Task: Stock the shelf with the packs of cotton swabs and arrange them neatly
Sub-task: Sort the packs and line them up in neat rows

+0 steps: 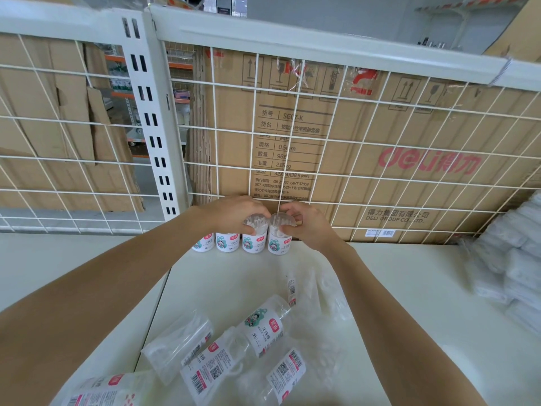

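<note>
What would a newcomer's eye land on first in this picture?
Two hands meeting at the back of the shelf: the left hand grips the top of one upright pack and the right hand the end pack beside it, in a row of four against the wire grid. Next, the loose packs lying jumbled in the foreground, and the big cardboard box with red lettering behind the grid.

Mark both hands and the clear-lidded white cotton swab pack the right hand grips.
left hand (232, 213), head view, back of hand.
right hand (308, 225), head view, back of hand.
clear-lidded white cotton swab pack (279, 244), head view, printed label.
</note>
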`<move>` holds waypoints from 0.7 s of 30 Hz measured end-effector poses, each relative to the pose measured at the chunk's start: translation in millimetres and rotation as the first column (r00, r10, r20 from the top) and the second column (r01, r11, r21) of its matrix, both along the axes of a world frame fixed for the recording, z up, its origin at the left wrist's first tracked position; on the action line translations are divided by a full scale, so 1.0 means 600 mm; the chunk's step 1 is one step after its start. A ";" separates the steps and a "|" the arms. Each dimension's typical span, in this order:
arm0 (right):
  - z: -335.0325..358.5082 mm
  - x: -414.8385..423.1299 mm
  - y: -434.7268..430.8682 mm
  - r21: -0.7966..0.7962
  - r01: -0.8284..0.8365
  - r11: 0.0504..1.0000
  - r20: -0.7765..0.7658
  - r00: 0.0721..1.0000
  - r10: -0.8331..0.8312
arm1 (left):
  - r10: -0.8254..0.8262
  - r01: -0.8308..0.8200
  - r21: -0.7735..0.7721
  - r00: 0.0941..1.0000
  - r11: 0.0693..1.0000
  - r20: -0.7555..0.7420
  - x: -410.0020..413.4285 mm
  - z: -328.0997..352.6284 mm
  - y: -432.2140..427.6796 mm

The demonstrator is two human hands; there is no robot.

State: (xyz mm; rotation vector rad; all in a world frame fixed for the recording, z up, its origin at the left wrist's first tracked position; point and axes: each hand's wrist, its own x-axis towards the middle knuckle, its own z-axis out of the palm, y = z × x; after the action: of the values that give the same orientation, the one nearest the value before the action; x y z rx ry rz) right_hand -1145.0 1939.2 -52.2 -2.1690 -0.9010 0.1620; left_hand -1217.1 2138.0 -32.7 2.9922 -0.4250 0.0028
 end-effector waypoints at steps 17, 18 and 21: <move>0.006 -0.033 -0.043 0.084 0.078 0.993 0.053 0.995 -0.083 | 0.095 -0.060 -0.265 0.988 0.962 0.122 -0.074 0.012 -0.008; 0.004 -0.040 -0.053 0.070 0.081 0.994 0.062 0.994 -0.086 | 0.130 -0.083 -0.299 0.982 0.951 0.140 -0.091 0.009 -0.007; -0.005 -0.068 -0.083 -0.024 0.061 0.998 0.099 0.993 -0.058 | 0.271 -0.208 -0.412 0.957 0.887 0.102 -0.149 -0.002 -0.010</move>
State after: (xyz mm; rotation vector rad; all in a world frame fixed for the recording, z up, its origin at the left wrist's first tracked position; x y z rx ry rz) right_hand -1185.9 1889.1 -55.2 -2.2419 -0.8927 0.0383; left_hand -1306.4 2132.0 -33.8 2.6233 -0.0494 0.3119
